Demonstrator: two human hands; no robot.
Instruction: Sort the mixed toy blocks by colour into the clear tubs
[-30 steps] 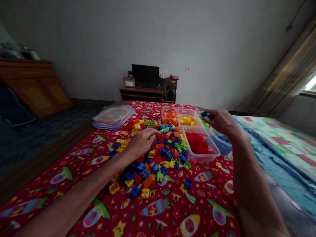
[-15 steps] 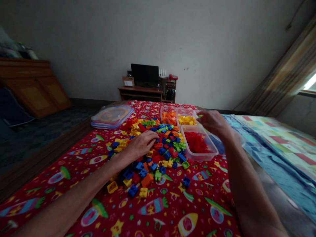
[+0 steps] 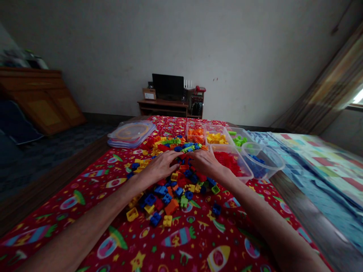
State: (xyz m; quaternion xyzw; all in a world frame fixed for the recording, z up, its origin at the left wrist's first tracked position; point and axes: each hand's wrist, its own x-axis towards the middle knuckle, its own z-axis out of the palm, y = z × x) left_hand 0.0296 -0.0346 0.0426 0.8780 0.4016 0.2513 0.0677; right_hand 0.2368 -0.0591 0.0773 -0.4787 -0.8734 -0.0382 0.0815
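Right hand dropped beside left hand, both open on bricks atop red cloth.

Lighting: dim overall, sole visible source daylight from window at far R of frame, blown out to white, w/ curtain beside it lit warm; grey wall evenly murky, soft shadows only. Cabinet and floor at L v. dark, detail lost. Optics: wide-angle, strong bowing at frame edges; plastic blocks fairly sharp, no obvious motion blur; faint glare on clear plastic lid.
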